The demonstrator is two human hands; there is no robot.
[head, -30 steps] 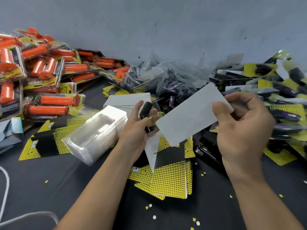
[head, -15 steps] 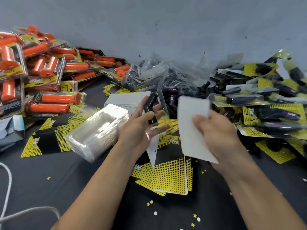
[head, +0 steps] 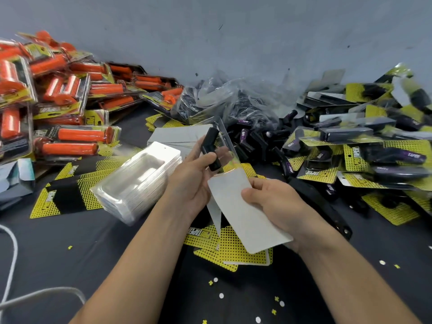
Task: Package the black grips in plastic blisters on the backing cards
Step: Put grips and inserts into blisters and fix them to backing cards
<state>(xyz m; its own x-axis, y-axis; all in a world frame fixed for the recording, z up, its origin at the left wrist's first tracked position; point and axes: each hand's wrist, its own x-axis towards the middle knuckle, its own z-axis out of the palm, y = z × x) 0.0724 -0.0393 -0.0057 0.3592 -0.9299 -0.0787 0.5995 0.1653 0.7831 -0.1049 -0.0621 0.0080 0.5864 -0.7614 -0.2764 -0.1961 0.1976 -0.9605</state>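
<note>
Packing line, mid-assembly: a person's left hand [head: 194, 176] grasps a black grip [head: 210, 148] above the middle of the dark tabletop [head: 70, 242], with fingers curled round it and a clear blister [head: 230, 150] against its right side. The right hand [head: 273, 202] pinches a backing card [head: 247, 218], blank white face up, with the thumb on top. The card's upper edge lies just below the grip's lower end.

Loose printed cards [head: 233, 253] fan out beneath both hands. A tilted stack of empty blisters [head: 138, 181] sits just left of the left wrist.

Orange packs [head: 70, 136] crowd the left edge, a plastic bag of grips [head: 224, 101] lies against the grey wall [head: 233, 31], and finished black packs [head: 374, 150] heap up on the right.

Bare tabletop shows at lower left, between a white cable [head: 14, 265] and the left forearm, and at lower right among scattered paper punchings [head: 221, 295].
</note>
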